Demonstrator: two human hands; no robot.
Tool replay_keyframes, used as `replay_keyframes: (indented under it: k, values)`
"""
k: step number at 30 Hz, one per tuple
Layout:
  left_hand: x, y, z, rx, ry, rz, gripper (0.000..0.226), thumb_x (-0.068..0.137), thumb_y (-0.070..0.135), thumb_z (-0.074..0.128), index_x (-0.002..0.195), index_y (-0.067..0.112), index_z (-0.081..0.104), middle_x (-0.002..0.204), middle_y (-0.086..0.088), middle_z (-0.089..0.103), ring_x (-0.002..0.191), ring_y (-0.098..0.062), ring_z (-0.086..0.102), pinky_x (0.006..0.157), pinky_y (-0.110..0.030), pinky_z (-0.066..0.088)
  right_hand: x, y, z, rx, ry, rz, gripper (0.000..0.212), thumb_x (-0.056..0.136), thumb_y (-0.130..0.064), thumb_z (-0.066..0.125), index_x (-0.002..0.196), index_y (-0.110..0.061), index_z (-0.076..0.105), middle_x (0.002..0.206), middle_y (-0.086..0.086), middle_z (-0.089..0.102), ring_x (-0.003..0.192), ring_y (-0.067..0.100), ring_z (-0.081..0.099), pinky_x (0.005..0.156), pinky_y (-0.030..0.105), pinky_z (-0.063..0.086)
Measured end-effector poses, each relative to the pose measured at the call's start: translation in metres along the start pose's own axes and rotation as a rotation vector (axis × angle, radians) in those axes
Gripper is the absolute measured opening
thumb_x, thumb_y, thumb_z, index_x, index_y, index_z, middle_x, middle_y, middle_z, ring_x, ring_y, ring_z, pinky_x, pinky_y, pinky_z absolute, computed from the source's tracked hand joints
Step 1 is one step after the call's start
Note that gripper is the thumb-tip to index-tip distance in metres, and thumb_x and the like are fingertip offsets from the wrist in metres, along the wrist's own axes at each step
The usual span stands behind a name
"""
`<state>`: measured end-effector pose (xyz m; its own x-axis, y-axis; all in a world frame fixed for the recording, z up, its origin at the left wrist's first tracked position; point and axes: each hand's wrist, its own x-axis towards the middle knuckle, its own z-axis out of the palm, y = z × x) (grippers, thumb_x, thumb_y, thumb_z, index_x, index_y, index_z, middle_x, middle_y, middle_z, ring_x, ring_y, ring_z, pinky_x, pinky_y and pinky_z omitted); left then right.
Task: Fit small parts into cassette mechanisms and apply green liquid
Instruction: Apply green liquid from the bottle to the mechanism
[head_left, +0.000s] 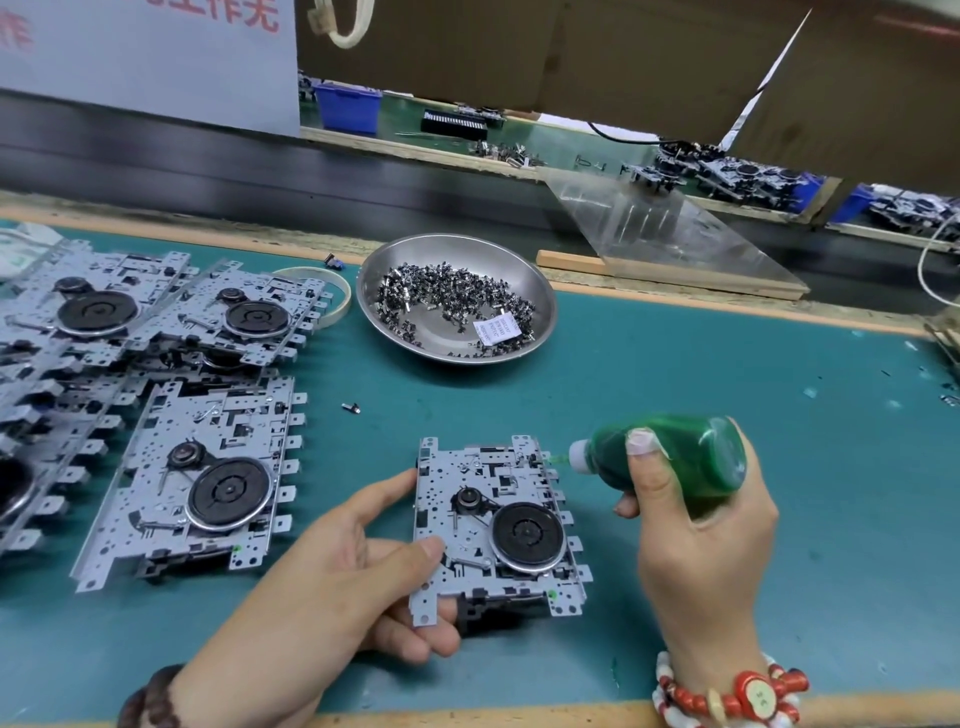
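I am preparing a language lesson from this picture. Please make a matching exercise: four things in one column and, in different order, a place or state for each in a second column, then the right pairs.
Things:
1. green bottle
2. steel bowl
3. cassette mechanism
4. tape ring

Places or states:
A. gripped at its left edge by the left hand
B. lies flat, left of the bowl
C. tilted in the right hand, nozzle at the mechanism's upper right edge
D. holds many small dark parts

Pairs: 1-C, 2-D, 3-A, 4-B
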<state>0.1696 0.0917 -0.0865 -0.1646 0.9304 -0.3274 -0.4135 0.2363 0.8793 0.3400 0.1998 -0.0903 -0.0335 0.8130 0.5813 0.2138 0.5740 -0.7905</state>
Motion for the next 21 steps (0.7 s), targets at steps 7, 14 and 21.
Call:
replay_keyframes:
  k: [7,14,21]
  values:
    - [0.0009,-0.0015,-0.0007,-0.004,0.012,0.000,0.051,0.074,0.008,0.060,0.120,0.026,0.050,0.057,-0.024,0.059,0.038,-0.025,0.057,0.031,-0.019,0.043,-0.0006,0.0008,-0.0003,-0.030,0.006,-0.005,0.030,0.082,-0.049,0.058,0.079,-0.019,0.053,0.074,0.023,0.062,0.057,0.031,0.056,0.054,0.050,0.046]
    - [0.0013,-0.0008,-0.0008,-0.005,0.008,-0.009,0.054,0.073,0.008,0.059,0.123,0.026,0.049,0.056,-0.023,0.058,0.038,-0.024,0.057,0.032,-0.019,0.044,-0.0005,0.0010,-0.0004,-0.037,0.014,-0.010,0.031,0.082,-0.049,0.058,0.080,-0.019,0.053,0.074,0.023,0.061,0.057,0.034,0.053,0.054,0.051,0.044]
    - [0.0013,0.0006,-0.0007,-0.005,-0.004,-0.010,0.060,0.066,0.013,0.062,0.123,0.027,0.048,0.057,-0.023,0.058,0.039,-0.024,0.057,0.032,-0.020,0.044,-0.0009,0.0004,-0.0003,-0.036,0.020,-0.015,0.031,0.082,-0.052,0.057,0.079,-0.022,0.052,0.073,0.023,0.060,0.054,0.027,0.056,0.053,0.047,0.046]
